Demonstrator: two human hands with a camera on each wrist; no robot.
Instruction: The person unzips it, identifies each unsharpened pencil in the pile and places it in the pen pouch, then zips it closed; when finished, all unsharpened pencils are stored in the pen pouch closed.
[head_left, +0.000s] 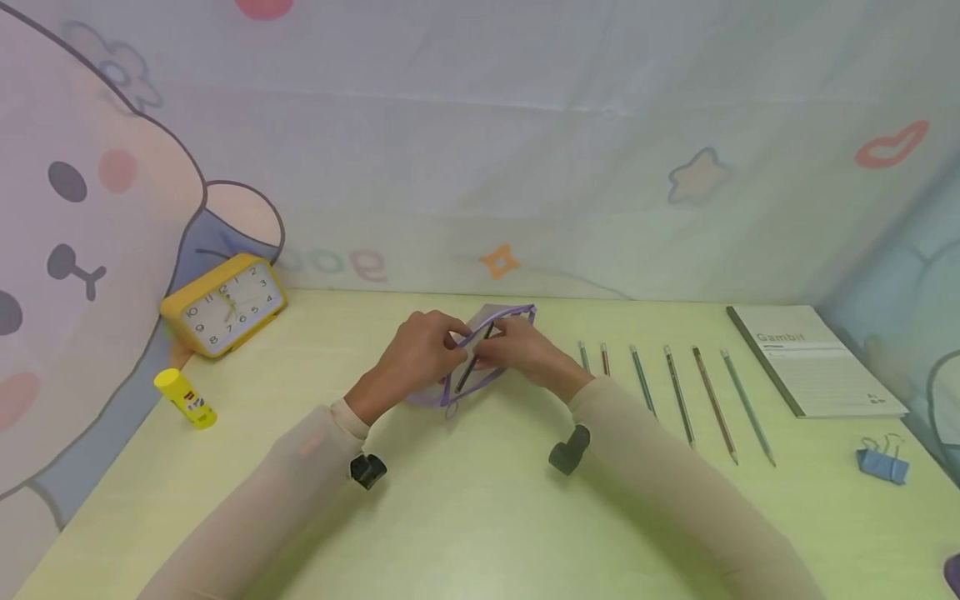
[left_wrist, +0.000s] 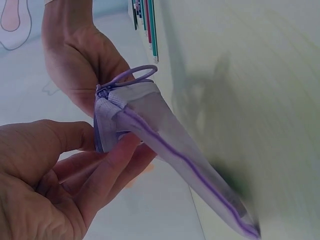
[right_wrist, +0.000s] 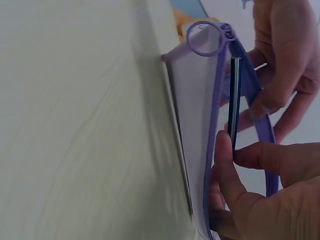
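A translucent pencil pouch [head_left: 427, 398] with purple zipper edges stands unzipped at the middle of the table, its mouth spread. My left hand [head_left: 420, 354] pinches one side of the rim between thumb and fingers. Between the thumb and fingers of my right hand [head_left: 525, 346] is a dark pencil [right_wrist: 234, 100], held slantwise in the pouch's opening. In the right wrist view, it lies between the two zipper edges. A purple loop [left_wrist: 135, 74] hangs at the zipper's end. Part of the pouch is hidden behind my hands.
Several pencils [head_left: 715, 403] lie in a row to the right, some partly behind my right forearm. Beyond them are a notebook [head_left: 832, 367] and a blue binder clip [head_left: 883, 467]. A yellow clock [head_left: 225, 308] and a glue stick [head_left: 186, 400] stand at left. A patterned cloth hangs behind.
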